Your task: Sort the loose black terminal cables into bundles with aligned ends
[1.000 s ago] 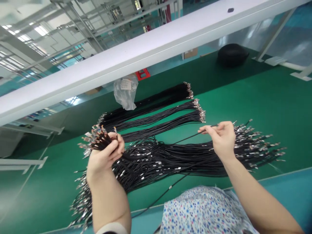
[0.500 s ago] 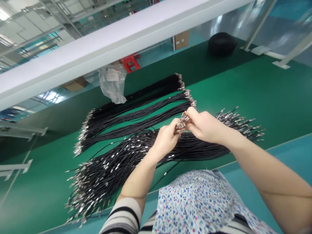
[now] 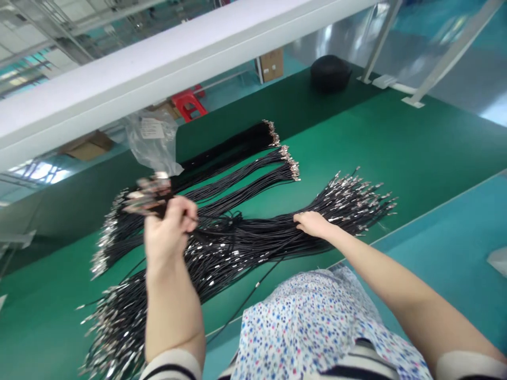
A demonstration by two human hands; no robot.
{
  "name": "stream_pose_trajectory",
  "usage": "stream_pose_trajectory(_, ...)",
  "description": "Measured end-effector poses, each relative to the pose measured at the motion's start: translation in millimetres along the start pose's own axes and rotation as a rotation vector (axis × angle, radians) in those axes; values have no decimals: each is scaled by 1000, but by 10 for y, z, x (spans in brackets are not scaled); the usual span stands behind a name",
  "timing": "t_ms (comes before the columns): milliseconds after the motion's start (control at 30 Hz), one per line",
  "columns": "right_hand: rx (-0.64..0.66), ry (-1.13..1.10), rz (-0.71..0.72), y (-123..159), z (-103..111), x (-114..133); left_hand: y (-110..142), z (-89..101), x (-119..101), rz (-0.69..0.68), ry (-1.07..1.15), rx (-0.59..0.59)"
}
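Note:
My left hand (image 3: pixel 168 227) is closed around a bunch of black cables (image 3: pixel 162 205), raised at the left. Their metal connector ends (image 3: pixel 146 195) stick out past my fist, smeared by motion. My right hand (image 3: pixel 312 224) lies on a large heap of black cables (image 3: pixel 265 227), its fingers closed on some strands near the heap's right half. How many strands it grips is hidden. Silvery connector tips fan out at both ends of this heap. Behind it, sorted bundles of black cables (image 3: pixel 245 182) lie in rows, their connectors lined up at each end.
A clear plastic bag (image 3: pixel 154 140) with a label sits at the back left of the green table (image 3: pixel 428 137). A round black object (image 3: pixel 330 73) rests at the far right. A white beam (image 3: pixel 158 74) crosses above the back. A red stool (image 3: pixel 189 104) stands beyond.
My hands have parted from their meeting point over the heap. The left swung left with the bunch of cables; the right let go of the connector ends and came down onto the heap.

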State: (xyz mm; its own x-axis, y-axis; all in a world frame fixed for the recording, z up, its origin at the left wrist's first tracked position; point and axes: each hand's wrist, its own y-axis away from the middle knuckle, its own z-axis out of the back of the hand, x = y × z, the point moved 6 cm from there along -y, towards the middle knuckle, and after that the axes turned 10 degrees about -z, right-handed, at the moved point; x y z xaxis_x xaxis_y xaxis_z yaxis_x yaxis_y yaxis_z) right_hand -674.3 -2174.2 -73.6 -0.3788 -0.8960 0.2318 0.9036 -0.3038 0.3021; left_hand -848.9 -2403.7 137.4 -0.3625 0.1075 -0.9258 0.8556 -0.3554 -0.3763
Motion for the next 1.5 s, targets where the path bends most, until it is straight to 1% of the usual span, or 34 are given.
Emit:
stream_pose_trajectory(67,13,-8,4,-24,29,-13,-25,489,-117,-87,-77,-261)
stream_pose_trajectory(133,8,-15,8,-29,54,-28,-6,889,-207,-140,-151,-450)
stream_pose_trajectory(167,1,-17,7,-20,65,-31,11,1013,-250,-163,-186,-501)
stream_pose_trajectory(200,-7,-17,6,-3,79,-29,36,1078,-300,-199,-210,-534)
stream_pose_trajectory(233,-14,-16,4,23,104,-21,68,1079,-359,-248,-223,-551)
stream_pose_trajectory(267,-19,-14,3,58,143,-5,100,1006,-415,-294,-224,-532)
stream_pose_trajectory(300,-29,-12,-1,99,206,18,130,865,-459,-327,-214,-480)
stream_pose_trajectory(333,-50,-8,-13,145,293,46,154,656,-481,-337,-193,-385)
stream_pose_trajectory(367,-82,-1,-35,196,403,76,178,395,-469,-317,-162,-260)
stream_pose_trajectory(400,-126,7,-60,251,527,113,206,90,-403,-244,-120,-105)
stream_pose_trajectory(433,-179,14,-80,308,653,158,252,-238,-280,-125,-65,65)
stream_pose_trajectory(467,-232,17,-86,365,766,211,320,-551,-112,27,3,210)
stream_pose_trajectory(500,-278,13,-75,417,852,271,416,-843,96,215,81,345)
stream_pose_trajectory(533,-312,-3,-49,462,903,331,504,-1067,301,376,170,398)
stream_pose_trajectory(567,-341,-35,-17,496,920,383,575,-1234,497,502,232,415)
stream_pose_trajectory(600,-368,-88,15,520,912,423,607,-1334,671,572,271,378)
stream_pose_trajectory(633,-399,-165,44,535,885,448,619,-1390,819,613,306,326)
stream_pose_trajectory(667,-436,-263,69,544,852,461,617,-1416,935,630,325,285)
stream_pose_trajectory(733,-512,-481,130,561,782,480,580,-1422,1050,607,338,245)
stream_pose_trajectory(800,-568,-629,204,592,732,538,532,-1420,1043,554,338,264)
stream_pose_trajectory(833,-584,-656,238,612,715,590,509,-1421,1015,530,341,281)
stream_pose_trajectory(933,-586,-594,306,669,676,814,459,-1436,921,505,381,360)
stream_pose_trajectory(1033,-526,-465,343,700,609,1035,406,-1400,849,488,470,432)
stream_pose_trajectory(1067,-501,-433,352,707,585,1087,381,-1361,834,479,508,428)
stream_pose_trajectory(1133,-453,-396,357,722,546,1153,327,-1247,822,468,583,381)
stream_pose_trajectory(1200,-409,-374,347,743,518,1184,286,-1125,823,474,644,327)
stream_pose_trajectory(1333,-323,-352,305,809,502,1213,251,-949,808,473,716,272)
stream_pose_trajectory(1400,-302,-468,282,835,549,1217,264,-896,788,449,712,253)
stream_pose_trajectory(1433,-306,-579,260,837,593,1210,286,-881,778,441,697,252)
stream_pose_trajectory(1500,-356,-880,180,816,706,1165,360,-879,757,434,661,274)
